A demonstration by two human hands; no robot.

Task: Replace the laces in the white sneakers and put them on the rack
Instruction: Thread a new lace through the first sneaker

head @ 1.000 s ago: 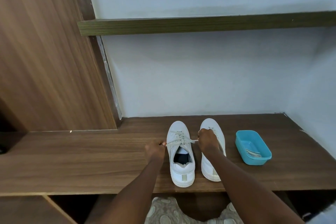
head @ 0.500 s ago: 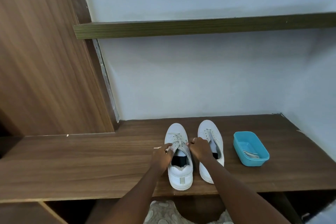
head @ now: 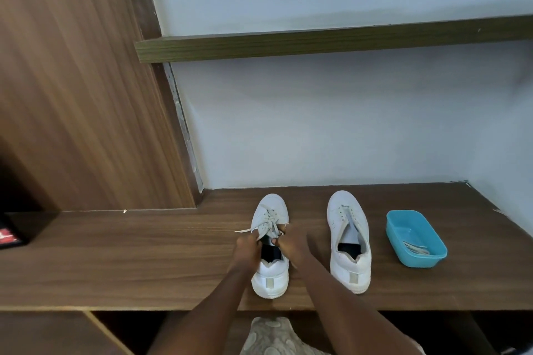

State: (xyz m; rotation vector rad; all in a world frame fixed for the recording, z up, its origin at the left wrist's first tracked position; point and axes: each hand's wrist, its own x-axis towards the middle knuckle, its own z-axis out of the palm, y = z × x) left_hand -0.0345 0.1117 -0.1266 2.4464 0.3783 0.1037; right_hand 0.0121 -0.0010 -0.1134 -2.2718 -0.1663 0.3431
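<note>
On the table (head: 144, 262), one laced sneaker (head: 269, 277) is set, its lace (head: 266, 222) pinched by left hand (head: 246, 248) and right hand (head: 291, 245); at three o'clock, one unlaced sneaker (head: 349, 239), then one blue tub (head: 421, 261).

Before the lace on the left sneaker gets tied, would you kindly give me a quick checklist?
1. Left sneaker flat on the bench: ok.
2. Lace threaded through its eyelets: ok.
3. Left hand and right hand pinch the lace: ok.
4. Knot started: cannot tell, the hands cover it.
5. Right sneaker laced: not ok, eyelets bare.
6. Pale strips lie in the blue tub: ok.
</note>
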